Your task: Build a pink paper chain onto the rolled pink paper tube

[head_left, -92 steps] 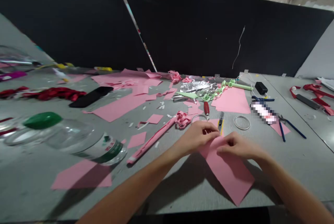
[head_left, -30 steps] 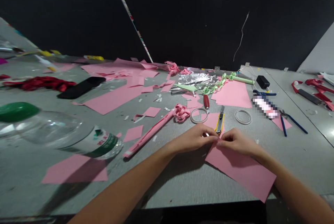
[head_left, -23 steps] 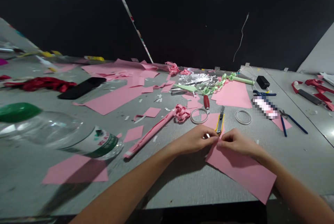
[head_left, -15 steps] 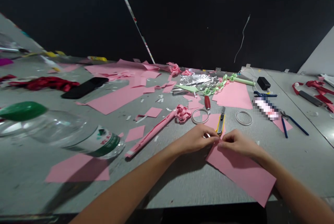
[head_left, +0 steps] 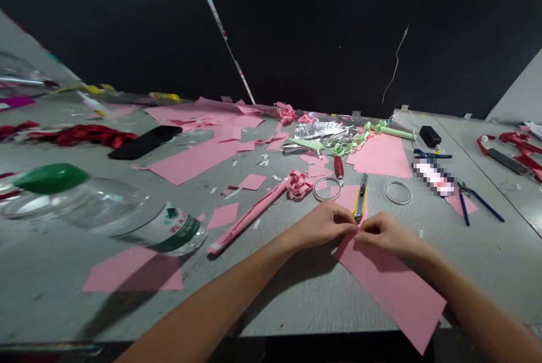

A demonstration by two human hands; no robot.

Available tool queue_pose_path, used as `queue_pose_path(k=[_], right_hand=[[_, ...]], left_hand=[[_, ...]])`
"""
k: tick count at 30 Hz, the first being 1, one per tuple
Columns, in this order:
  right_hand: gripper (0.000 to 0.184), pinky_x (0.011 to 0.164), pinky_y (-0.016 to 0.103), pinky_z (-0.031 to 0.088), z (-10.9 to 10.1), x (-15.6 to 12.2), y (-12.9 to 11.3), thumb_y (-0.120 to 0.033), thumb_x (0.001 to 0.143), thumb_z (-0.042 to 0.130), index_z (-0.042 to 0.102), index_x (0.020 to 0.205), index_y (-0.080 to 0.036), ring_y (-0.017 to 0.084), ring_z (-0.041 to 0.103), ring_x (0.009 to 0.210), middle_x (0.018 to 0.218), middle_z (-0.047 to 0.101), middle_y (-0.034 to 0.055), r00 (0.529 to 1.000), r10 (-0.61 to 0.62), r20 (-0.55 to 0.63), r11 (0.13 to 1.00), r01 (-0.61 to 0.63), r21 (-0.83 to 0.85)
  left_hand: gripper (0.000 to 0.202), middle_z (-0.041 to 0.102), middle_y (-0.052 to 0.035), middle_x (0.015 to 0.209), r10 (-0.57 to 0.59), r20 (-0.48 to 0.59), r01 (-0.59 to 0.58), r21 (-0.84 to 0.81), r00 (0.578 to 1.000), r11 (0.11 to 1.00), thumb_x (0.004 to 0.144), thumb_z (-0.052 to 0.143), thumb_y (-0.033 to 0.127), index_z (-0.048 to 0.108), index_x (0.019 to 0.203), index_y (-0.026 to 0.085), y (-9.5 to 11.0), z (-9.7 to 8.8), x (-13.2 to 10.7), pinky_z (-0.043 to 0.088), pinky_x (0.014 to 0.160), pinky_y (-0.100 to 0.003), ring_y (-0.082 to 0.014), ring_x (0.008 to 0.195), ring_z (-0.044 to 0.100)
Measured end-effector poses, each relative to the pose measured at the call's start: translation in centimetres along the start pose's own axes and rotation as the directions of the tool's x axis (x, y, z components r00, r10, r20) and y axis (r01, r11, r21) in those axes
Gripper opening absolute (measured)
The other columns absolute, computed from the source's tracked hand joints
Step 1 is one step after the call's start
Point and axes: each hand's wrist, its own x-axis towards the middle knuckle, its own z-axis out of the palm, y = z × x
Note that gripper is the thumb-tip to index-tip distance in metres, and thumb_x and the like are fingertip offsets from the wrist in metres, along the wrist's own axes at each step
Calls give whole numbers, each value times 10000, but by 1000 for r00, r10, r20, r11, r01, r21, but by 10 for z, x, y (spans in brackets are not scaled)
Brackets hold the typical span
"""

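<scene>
Both hands pinch the far end of a pink paper sheet that slants toward me over the table's front edge. My left hand has thumb and fingertips closed on the paper's far left corner. Close beside it, my right hand pinches the same end; the fingertips nearly meet, hiding the paper's edge there. Just beyond the fingers lies a yellow utility knife with its blade pointing away, over another pink piece. A rolled pink paper stick with a curled paper flower on its end rests left of my hands.
A clear bottle with a green cap stands at left, near a black phone. Tape rings, a red-handled tool, blue-handled pliers and crumpled foil lie beyond my hands. Pink scraps are scattered about.
My hands stay pinched at the paper's far end, almost unmoved. The sheet's near end has dipped slightly lower over the table edge. The whole view has shifted a little.
</scene>
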Motion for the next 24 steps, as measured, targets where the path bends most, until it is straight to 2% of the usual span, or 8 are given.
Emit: queue_pose_path(k=[4,8,12,18,24], right_hand=[[345,601,297,282,0,0,2,-401,919,627,561,651,-194,122,357,641,647,405,-49,1000,4,-9,1000,-4,5],[363,593,303,258,0,1,4,-415,920,629,538,644,-198,121,339,638,643,378,-55,1000,10,-20,1000,-10,-3],[385,588,302,255,0,0,4,-414,933,629,523,633,-198,117,329,631,640,355,-58,1000,12,-22,1000,-12,-9],[309,577,303,267,1,-1,4,-318,917,647,602,643,-181,123,361,625,627,426,-44,999,20,-37,1000,-20,-13],[326,579,298,287,3,0,6,-351,950,639,671,681,-169,129,394,628,629,495,-31,999,14,-40,999,-16,-34]], left_hand=[[302,765,-56,814,21,32,-22,28,999,999,948,628,357,823,857,146,6,-3,-3,457,734,-292,-200,790,635],[303,758,-53,824,30,18,-31,58,999,998,970,612,347,817,874,145,8,-3,-4,449,737,-284,-201,808,632],[276,771,-58,808,29,-24,-28,70,999,997,948,631,315,820,840,144,8,0,-3,452,725,-285,-198,787,645],[235,829,-82,831,10,-75,-7,35,997,999,867,660,261,865,829,151,6,1,-2,485,729,-303,-215,797,699],[200,841,-97,818,-24,-92,24,6,995,1000,799,713,248,890,825,159,3,3,-1,506,724,-312,-224,780,725]])
